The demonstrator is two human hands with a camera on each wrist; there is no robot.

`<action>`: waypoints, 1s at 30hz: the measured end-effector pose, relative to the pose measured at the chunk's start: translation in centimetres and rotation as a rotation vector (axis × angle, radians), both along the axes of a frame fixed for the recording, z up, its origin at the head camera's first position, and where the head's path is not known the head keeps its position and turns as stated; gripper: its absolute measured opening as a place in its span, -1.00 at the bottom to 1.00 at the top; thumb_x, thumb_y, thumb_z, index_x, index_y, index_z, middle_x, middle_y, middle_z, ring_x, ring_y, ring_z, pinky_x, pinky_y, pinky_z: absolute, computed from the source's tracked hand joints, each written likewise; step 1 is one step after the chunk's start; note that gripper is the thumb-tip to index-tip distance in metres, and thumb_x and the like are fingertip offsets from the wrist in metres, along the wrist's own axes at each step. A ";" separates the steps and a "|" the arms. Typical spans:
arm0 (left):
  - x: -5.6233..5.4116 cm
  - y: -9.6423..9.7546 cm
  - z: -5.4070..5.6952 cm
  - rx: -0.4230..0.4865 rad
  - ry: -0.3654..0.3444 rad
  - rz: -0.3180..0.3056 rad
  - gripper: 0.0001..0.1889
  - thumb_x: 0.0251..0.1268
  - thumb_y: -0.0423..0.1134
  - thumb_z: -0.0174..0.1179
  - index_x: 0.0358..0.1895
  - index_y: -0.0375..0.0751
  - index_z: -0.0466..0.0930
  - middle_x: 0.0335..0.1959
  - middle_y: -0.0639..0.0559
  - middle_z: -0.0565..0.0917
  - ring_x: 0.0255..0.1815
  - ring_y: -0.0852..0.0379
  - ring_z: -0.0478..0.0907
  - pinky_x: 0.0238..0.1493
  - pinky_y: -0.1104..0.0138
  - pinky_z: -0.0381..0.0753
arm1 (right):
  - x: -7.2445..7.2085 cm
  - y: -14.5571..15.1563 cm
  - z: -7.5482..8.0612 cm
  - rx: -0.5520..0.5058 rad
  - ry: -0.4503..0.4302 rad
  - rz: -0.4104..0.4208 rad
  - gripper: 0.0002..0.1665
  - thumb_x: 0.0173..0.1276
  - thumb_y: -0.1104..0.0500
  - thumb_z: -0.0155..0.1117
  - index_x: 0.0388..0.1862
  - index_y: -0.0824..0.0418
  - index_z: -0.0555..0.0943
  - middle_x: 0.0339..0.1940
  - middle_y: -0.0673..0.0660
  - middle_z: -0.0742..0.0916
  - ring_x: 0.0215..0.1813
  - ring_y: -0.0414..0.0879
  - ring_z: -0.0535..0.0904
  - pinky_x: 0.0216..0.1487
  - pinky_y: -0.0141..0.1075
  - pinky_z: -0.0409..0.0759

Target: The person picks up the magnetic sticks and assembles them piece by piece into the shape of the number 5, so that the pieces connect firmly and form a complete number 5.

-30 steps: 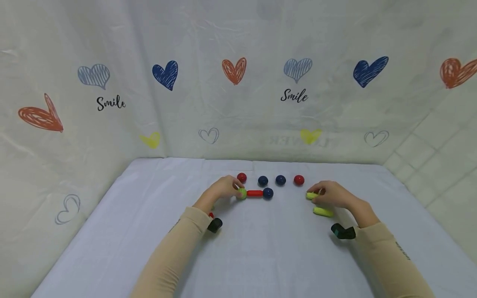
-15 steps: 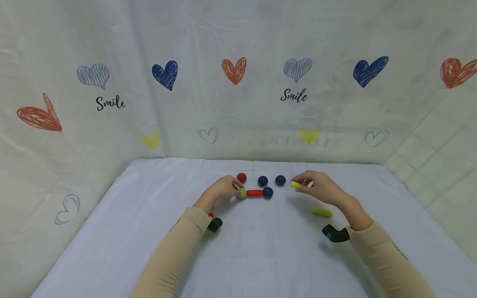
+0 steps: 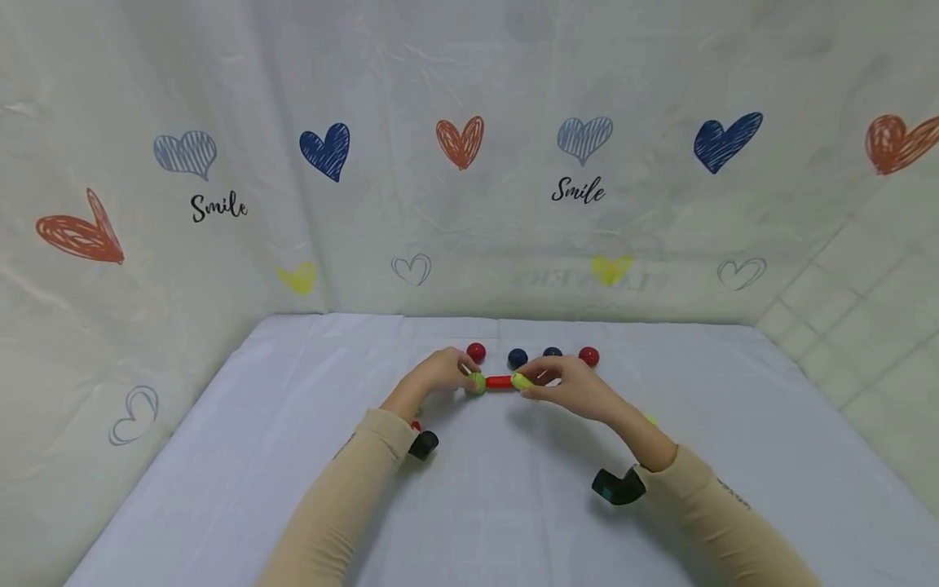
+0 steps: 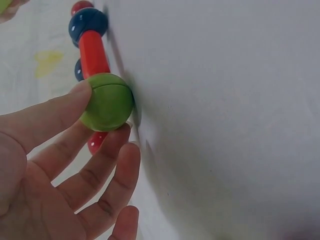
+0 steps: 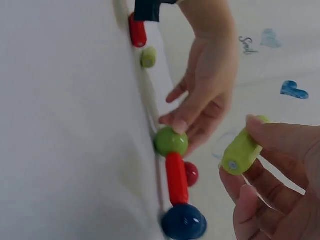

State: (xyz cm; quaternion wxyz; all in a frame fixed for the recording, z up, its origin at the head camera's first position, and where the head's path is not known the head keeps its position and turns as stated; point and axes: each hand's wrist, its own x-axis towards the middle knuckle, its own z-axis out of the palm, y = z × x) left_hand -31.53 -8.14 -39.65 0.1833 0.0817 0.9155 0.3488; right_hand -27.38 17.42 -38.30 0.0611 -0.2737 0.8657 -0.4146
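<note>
On white-clothed counter (image 3: 513, 505): my left hand (image 3: 438, 372) pinches green plastic ball (image 3: 477, 382), red plastic rod (image 3: 500, 381) running left-right; right hand (image 3: 568, 385) grips yellow-green plastic rod (image 3: 522, 381), pointing leftward. Heart-print sheet (image 3: 469, 163) behind.

A white table (image 3: 293, 456) fills the lower frame; two red balls (image 3: 476, 352) and a blue ball (image 3: 517, 357) sit mid-frame beneath a heart-printed backdrop (image 3: 325, 149).

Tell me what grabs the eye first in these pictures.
At the middle of the white table, the left hand pinches a green ball joined to a red rod. The right hand holds a lime-green rod near the rod's far end. Behind them, red and blue balls lie in a row.
</note>
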 end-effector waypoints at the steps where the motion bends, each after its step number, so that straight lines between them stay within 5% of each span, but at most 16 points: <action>1: 0.0 0.0 0.0 0.001 -0.001 -0.002 -0.70 0.31 -0.26 0.42 0.09 -0.16 0.73 -0.03 -0.06 0.68 -0.03 -0.02 0.57 0.12 0.07 0.56 | 0.0 -0.4 -0.4 -0.032 -0.053 -0.006 -0.65 0.36 0.14 0.48 0.08 0.23 0.73 -0.13 0.06 0.75 -0.11 0.04 0.65 -0.19 -0.18 0.65; 6: 0.0 -0.3 0.1 0.007 0.010 -0.015 -0.70 0.32 -0.25 0.41 0.09 -0.18 0.74 -0.04 -0.06 0.69 -0.05 -0.01 0.58 0.11 0.10 0.58 | -0.4 -2.3 -2.0 -0.140 -0.259 -0.073 -0.59 0.36 0.13 0.47 0.12 0.28 0.69 -0.15 0.09 0.73 -0.17 0.07 0.60 -0.35 -0.23 0.58; 13: 0.1 -0.4 0.2 0.019 0.008 -0.021 -0.71 0.32 -0.27 0.40 0.08 -0.19 0.74 -0.04 -0.06 0.70 -0.12 0.03 0.61 0.04 0.17 0.61 | -0.7 -4.0 -3.6 -0.164 -0.382 -0.119 -0.55 0.36 0.19 0.45 0.18 0.32 0.64 -0.13 0.07 0.74 -0.24 -0.11 0.57 -0.38 -0.33 0.52; 30: 0.0 -0.3 0.2 0.027 0.005 -0.033 -0.70 0.37 -0.26 0.36 0.11 -0.22 0.73 0.03 -0.06 0.69 -0.13 0.05 0.60 0.00 0.23 0.60 | -0.7 -6.3 -5.3 -0.214 -0.448 -0.170 -0.53 0.34 0.15 0.47 0.17 0.30 0.61 -0.29 0.05 0.77 -0.52 -0.18 0.50 -0.49 -0.40 0.43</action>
